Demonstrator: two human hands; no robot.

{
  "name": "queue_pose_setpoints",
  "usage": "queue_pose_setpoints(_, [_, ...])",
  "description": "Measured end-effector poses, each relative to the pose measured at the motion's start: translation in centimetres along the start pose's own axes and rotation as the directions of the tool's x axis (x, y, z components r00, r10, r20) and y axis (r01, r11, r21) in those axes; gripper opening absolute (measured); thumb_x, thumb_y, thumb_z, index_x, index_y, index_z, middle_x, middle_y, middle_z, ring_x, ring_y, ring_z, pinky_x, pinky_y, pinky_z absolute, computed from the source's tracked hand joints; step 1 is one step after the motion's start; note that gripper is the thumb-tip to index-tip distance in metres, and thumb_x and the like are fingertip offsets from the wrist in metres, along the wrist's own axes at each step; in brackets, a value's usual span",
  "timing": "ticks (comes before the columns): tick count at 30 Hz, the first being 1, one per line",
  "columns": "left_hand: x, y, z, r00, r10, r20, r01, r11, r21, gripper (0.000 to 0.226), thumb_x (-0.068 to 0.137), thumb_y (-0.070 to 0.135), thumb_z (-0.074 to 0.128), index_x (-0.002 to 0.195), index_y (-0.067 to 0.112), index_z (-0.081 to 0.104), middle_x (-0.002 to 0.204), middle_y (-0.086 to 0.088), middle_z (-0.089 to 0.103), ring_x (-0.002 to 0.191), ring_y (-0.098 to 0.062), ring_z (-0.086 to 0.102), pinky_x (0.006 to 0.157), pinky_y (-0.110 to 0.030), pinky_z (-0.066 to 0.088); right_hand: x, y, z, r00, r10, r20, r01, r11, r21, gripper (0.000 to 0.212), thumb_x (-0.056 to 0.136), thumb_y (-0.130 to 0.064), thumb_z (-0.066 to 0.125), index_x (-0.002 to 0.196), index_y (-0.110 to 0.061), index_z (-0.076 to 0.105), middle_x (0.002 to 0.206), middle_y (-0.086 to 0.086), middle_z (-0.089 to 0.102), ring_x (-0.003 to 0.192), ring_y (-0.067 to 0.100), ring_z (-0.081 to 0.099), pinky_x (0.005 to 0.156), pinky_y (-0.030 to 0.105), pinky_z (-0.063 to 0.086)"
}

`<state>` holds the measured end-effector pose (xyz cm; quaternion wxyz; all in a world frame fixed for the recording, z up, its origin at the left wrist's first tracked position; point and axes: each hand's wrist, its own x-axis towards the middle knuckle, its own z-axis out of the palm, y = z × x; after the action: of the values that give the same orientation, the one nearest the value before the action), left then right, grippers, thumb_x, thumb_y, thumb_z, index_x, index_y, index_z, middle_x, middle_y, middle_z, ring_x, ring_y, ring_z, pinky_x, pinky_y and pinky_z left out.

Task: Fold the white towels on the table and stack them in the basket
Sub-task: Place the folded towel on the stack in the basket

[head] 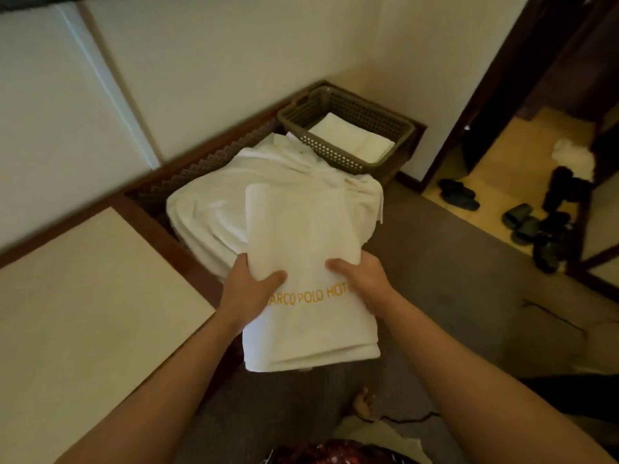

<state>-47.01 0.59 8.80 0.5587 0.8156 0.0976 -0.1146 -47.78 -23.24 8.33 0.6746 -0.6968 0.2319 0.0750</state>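
- Above the towel pile (234, 195): folded towel (301, 249), long axis pointing at the basket (351, 128) ahead.
- Left hand (249, 286) and right hand (365, 279): fingers curled, gripping its opposite edges.

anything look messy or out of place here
Yes. The unfolded white towels lie in a rumpled heap on the table, one corner drooping over its right edge. By the doorway, dark sandals are scattered and something white and crumpled lies on the floor. The folded towel looks neat.
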Motion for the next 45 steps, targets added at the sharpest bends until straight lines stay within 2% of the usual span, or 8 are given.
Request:
queue_pose_setpoints(6, [5.4, 7.7, 13.7, 0.997, 0.036, 0.075, -0.036, 0.999, -0.002, 0.059, 0.072, 0.043, 0.086, 0.117, 0.022, 0.053, 0.111, 0.005, 0.068, 0.099, -0.02, 0.069, 0.085, -0.047, 0.06, 6.8, -3.1, -14.1, 0.996, -0.045, -0.075, 0.047, 0.999, 0.025, 0.023, 0.083, -0.014, 0.082, 0.105, -0.015, 0.074, 0.1, 0.007, 0.079, 0.086, 0.026, 0.077, 0.069, 0.04, 0.063])
queue_pose_setpoints(12, [10.0, 12.7, 24.8, 0.983, 0.047, 0.175, -0.042, 0.999, -0.034, 0.062, 0.077, 0.039, 0.088, 0.126, 0.019, 0.055, 0.119, 0.002, 0.068, 0.102, -0.019, 0.07, 0.087, -0.047, 0.06, 11.6, -4.6, -25.0, 0.987, -0.012, -0.161, 0.021, 0.998, 0.053, 0.021, 0.084, -0.014, 0.082, 0.103, -0.017, 0.073, 0.096, 0.005, 0.079, 0.086, 0.028, 0.077, 0.077, 0.049, 0.064])
queue_pose_setpoints(22, [22.3, 19.6, 35.7, 0.949, 0.073, 0.308, -0.071, 0.997, -0.016, 0.064, 0.08, 0.042, 0.085, 0.131, 0.02, 0.053, 0.12, 0.005, 0.067, 0.105, -0.015, 0.068, 0.089, -0.042, 0.06, 23.4, -8.7, -33.9, 0.965, 0.002, -0.261, 0.008, 0.999, 0.04, 0.033, 0.085, -0.018, 0.082, 0.114, -0.015, 0.067, 0.102, 0.005, 0.077, 0.083, 0.021, 0.077, 0.066, 0.036, 0.063])
queue_pose_setpoints(25, [28.3, 21.6, 37.4, 0.955, 0.077, 0.286, -0.062, 0.996, -0.059, 0.08, 0.066, 0.057, 0.085, 0.132, 0.023, 0.055, 0.121, 0.006, 0.069, 0.106, -0.016, 0.07, 0.088, -0.045, 0.061, 29.3, -11.9, -34.9, 0.969, -0.024, -0.248, 0.03, 0.999, 0.019, 0.037, 0.085, -0.02, 0.082, 0.118, -0.016, 0.066, 0.105, 0.006, 0.077, 0.086, 0.022, 0.077, 0.07, 0.038, 0.064])
queue_pose_setpoints(28, [33.5, 23.4, 37.7, 0.969, 0.044, 0.241, -0.023, 0.996, -0.089, 0.074, 0.068, 0.052, 0.087, 0.129, 0.023, 0.055, 0.119, 0.006, 0.07, 0.103, -0.017, 0.071, 0.086, -0.046, 0.061, 35.0, -15.3, -34.7, 0.98, -0.026, -0.199, 0.021, 0.999, -0.028, 0.039, 0.085, -0.023, 0.083, 0.119, -0.018, 0.066, 0.106, 0.005, 0.078, 0.086, 0.023, 0.077, 0.075, 0.044, 0.064])
queue_pose_setpoints(35, [43.2, 26.0, 34.0, 0.998, -0.035, 0.054, 0.043, 0.987, -0.156, 0.055, 0.08, 0.035, 0.086, 0.121, 0.018, 0.055, 0.112, 0.005, 0.069, 0.097, -0.016, 0.071, 0.076, -0.035, 0.06, 47.2, -22.9, -29.8, 0.999, -0.032, -0.01, 0.031, 0.993, -0.117, 0.031, 0.085, -0.022, 0.083, 0.11, -0.018, 0.065, 0.105, 0.005, 0.076, 0.078, 0.013, 0.076, 0.057, 0.024, 0.058])
queue_pose_setpoints(41, [48.1, 25.3, 31.0, 0.983, -0.136, -0.121, 0.106, 0.969, -0.224, 0.062, 0.08, 0.038, 0.085, 0.128, 0.018, 0.052, 0.116, 0.006, 0.066, 0.1, -0.014, 0.068, 0.078, -0.033, 0.059, 55.5, -26.3, -24.6, 0.982, -0.014, 0.188, 0.057, 0.974, -0.221, 0.031, 0.085, -0.02, 0.082, 0.111, -0.016, 0.065, 0.108, 0.007, 0.076, 0.087, 0.021, 0.076, 0.065, 0.032, 0.06])
queue_pose_setpoints(45, [51.0, 24.5, 30.3, 0.948, -0.236, -0.214, 0.175, 0.947, -0.27, 0.077, 0.07, 0.054, 0.085, 0.132, 0.02, 0.054, 0.12, 0.004, 0.068, 0.103, -0.018, 0.069, 0.087, -0.045, 0.061, 61.4, -27.9, -21.6, 0.947, 0.014, 0.321, 0.086, 0.952, -0.294, 0.033, 0.084, -0.017, 0.082, 0.113, -0.011, 0.067, 0.105, 0.011, 0.077, 0.087, 0.027, 0.077, 0.072, 0.041, 0.063])
